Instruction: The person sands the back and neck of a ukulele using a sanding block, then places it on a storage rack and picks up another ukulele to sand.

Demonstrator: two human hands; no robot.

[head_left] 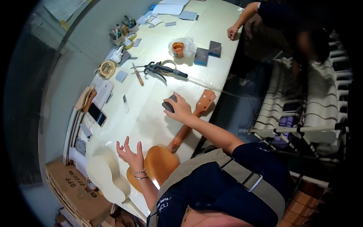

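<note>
brown ukulele on table, near torso | left hand empty, fingers spread, near its body | hands apart | right hand clamped on dark block, left of neck | black air gun beyond | orange cup farther

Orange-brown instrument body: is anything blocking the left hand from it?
Nothing visible stands between the left hand and the instrument body; the left forearm crosses over the body's edge in this view.

Dark grey block, amber ukulele body (reddish-brown neck), cream ukulele body, black air gun
</note>
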